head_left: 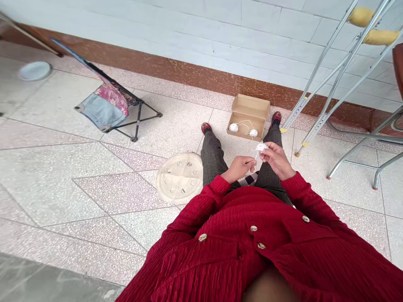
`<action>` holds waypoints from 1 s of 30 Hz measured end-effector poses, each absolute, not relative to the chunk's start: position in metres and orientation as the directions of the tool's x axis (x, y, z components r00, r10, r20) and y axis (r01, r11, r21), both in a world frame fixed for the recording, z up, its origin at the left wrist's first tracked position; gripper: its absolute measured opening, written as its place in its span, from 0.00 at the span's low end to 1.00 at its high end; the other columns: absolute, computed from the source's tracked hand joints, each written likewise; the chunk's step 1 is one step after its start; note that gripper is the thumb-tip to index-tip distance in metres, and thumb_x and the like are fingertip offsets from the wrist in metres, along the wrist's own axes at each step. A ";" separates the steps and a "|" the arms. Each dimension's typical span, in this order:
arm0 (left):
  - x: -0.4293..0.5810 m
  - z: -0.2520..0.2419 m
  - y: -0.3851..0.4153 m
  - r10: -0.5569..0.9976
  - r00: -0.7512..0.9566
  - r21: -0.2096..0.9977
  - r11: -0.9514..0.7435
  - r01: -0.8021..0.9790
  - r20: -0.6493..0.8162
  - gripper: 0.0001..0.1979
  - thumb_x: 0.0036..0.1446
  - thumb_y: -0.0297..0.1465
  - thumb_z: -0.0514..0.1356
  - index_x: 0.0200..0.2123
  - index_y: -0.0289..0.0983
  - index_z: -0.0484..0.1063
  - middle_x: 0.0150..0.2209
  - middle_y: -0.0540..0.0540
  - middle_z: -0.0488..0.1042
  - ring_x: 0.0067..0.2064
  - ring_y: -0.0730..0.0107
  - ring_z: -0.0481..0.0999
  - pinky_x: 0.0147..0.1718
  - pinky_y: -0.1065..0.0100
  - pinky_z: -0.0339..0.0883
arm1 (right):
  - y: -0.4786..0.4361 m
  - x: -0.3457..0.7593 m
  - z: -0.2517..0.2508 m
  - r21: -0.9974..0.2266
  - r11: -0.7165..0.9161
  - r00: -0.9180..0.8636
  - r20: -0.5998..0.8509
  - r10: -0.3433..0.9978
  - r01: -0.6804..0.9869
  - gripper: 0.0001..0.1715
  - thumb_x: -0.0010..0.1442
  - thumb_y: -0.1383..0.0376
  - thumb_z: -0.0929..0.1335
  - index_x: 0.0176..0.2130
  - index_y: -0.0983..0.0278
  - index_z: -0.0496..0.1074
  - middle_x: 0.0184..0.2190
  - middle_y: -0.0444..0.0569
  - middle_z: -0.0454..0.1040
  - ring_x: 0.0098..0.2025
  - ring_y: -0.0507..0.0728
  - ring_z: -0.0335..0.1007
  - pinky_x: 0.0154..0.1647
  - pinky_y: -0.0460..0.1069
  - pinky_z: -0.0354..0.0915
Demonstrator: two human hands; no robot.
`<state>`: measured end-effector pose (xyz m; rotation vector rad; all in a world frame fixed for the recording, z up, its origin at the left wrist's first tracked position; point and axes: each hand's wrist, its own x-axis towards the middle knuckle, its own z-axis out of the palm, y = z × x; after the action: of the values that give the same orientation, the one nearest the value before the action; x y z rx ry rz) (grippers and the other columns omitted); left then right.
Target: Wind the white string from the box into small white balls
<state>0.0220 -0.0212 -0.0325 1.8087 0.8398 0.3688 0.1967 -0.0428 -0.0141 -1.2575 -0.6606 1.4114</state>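
pale tiled wall (189,37) trimmed with brown skirting (189,70), speckly floor (176,109) kinda laid in pinkish/whitish slabs (119,193), folding stool (102,112) parked left

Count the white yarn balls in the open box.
2: the left yarn ball near the box's left side, and the right yarn ball toward its right, inside the cardboard box. No others show.

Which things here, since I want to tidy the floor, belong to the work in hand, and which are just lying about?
In the work, apparently:
white yarn piece, in the right hand
white strand, in the left hand
white yarn balls in the open cardboard box

Apparently lying about:
folding chair
crutches
round beige disc
pale round dish
metal frame
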 end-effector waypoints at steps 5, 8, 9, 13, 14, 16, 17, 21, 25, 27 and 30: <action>0.013 -0.027 -0.021 0.671 0.737 0.715 -0.478 0.510 -0.077 0.18 0.65 0.33 0.53 0.23 0.36 0.72 0.25 0.47 0.74 0.32 0.68 0.72 0.38 0.69 0.62 | -0.031 0.199 -0.060 -0.971 -0.235 0.272 -0.240 0.932 -0.051 0.21 0.40 0.60 0.78 0.32 0.62 0.68 0.21 0.38 0.72 0.18 0.48 0.63 0.16 0.43 0.58; 0.004 -0.023 -0.004 0.685 0.727 0.617 -0.589 0.522 0.039 0.16 0.65 0.32 0.52 0.27 0.37 0.74 0.26 0.47 0.75 0.33 0.67 0.72 0.48 0.64 0.63 | -0.046 0.193 -0.072 -0.947 -0.318 0.109 -0.321 0.941 -0.048 0.22 0.38 0.59 0.79 0.30 0.62 0.70 0.19 0.38 0.71 0.18 0.48 0.63 0.17 0.44 0.61; 0.001 -0.022 0.003 0.685 0.725 0.611 -0.603 0.513 0.068 0.16 0.66 0.31 0.52 0.27 0.36 0.74 0.27 0.47 0.75 0.33 0.67 0.72 0.51 0.63 0.62 | -0.053 0.190 -0.071 -0.934 -0.348 0.050 -0.353 0.934 -0.085 0.22 0.37 0.59 0.80 0.30 0.63 0.71 0.19 0.39 0.72 0.19 0.49 0.64 0.18 0.44 0.63; 0.001 -0.023 0.016 0.685 0.726 0.746 -0.515 0.423 0.061 0.17 0.66 0.34 0.52 0.26 0.35 0.73 0.27 0.48 0.75 0.33 0.69 0.72 0.44 0.67 0.63 | -0.071 0.184 -0.041 -0.865 -0.432 -0.114 -0.416 0.902 -0.255 0.23 0.37 0.61 0.80 0.35 0.63 0.76 0.28 0.43 0.77 0.26 0.51 0.71 0.27 0.47 0.70; 0.003 -0.024 0.014 0.689 0.724 0.801 -0.449 0.395 0.030 0.18 0.66 0.34 0.51 0.27 0.35 0.74 0.27 0.49 0.75 0.32 0.70 0.71 0.40 0.69 0.63 | -0.072 0.185 -0.031 -0.858 -0.428 -0.119 -0.411 0.904 -0.284 0.23 0.38 0.61 0.80 0.36 0.63 0.76 0.30 0.44 0.78 0.28 0.51 0.72 0.29 0.47 0.71; 0.010 -0.028 0.005 0.699 0.714 0.877 -0.320 0.358 -0.036 0.19 0.66 0.35 0.50 0.27 0.34 0.74 0.27 0.50 0.74 0.31 0.72 0.70 0.34 0.72 0.61 | -0.068 0.189 -0.015 -0.859 -0.393 -0.083 -0.388 0.918 -0.328 0.21 0.41 0.62 0.80 0.37 0.62 0.77 0.32 0.44 0.78 0.29 0.51 0.73 0.31 0.47 0.71; 0.014 -0.030 -0.001 0.700 0.711 0.894 -0.276 0.352 -0.065 0.19 0.66 0.35 0.50 0.27 0.34 0.74 0.26 0.50 0.74 0.30 0.73 0.70 0.33 0.72 0.60 | -0.063 0.193 -0.010 -0.865 -0.365 -0.042 -0.374 0.927 -0.345 0.20 0.42 0.62 0.79 0.37 0.62 0.77 0.32 0.44 0.78 0.29 0.51 0.73 0.31 0.47 0.70; 0.020 -0.035 -0.023 0.642 0.758 0.874 -0.295 0.386 -0.118 0.20 0.65 0.35 0.52 0.23 0.34 0.72 0.22 0.51 0.71 0.27 0.74 0.68 0.34 0.72 0.61 | -0.040 0.209 -0.021 -0.942 -0.217 0.225 -0.276 0.934 -0.256 0.19 0.42 0.61 0.78 0.35 0.62 0.74 0.28 0.43 0.76 0.25 0.51 0.68 0.26 0.46 0.65; 0.010 -0.027 -0.019 0.654 0.756 0.774 -0.477 0.416 -0.004 0.18 0.65 0.33 0.53 0.23 0.36 0.72 0.24 0.49 0.74 0.31 0.71 0.71 0.45 0.68 0.64 | -0.037 0.210 -0.057 -0.975 -0.210 0.279 -0.183 0.943 0.069 0.15 0.38 0.64 0.77 0.28 0.63 0.73 0.25 0.42 0.74 0.25 0.50 0.65 0.26 0.47 0.61; 0.003 -0.022 -0.009 0.659 0.750 0.722 -0.547 0.425 0.057 0.17 0.65 0.32 0.53 0.25 0.36 0.73 0.27 0.49 0.76 0.32 0.71 0.72 0.53 0.63 0.61 | -0.047 0.203 -0.064 -0.957 -0.276 0.126 -0.263 0.956 0.094 0.14 0.37 0.65 0.77 0.27 0.63 0.73 0.24 0.42 0.73 0.24 0.50 0.64 0.26 0.46 0.60; -0.004 -0.017 0.004 0.641 0.760 0.700 -0.590 0.402 0.104 0.15 0.65 0.32 0.53 0.29 0.37 0.75 0.31 0.48 0.78 0.35 0.69 0.74 0.56 0.61 0.60 | -0.064 0.192 -0.052 -0.914 -0.403 -0.143 -0.395 0.907 -0.033 0.16 0.37 0.65 0.78 0.30 0.64 0.76 0.22 0.41 0.73 0.22 0.50 0.63 0.23 0.46 0.59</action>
<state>-0.0039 0.0044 -0.0167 2.2746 0.7761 0.4568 0.1920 -0.0639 -0.0516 -1.3910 -1.0366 1.6413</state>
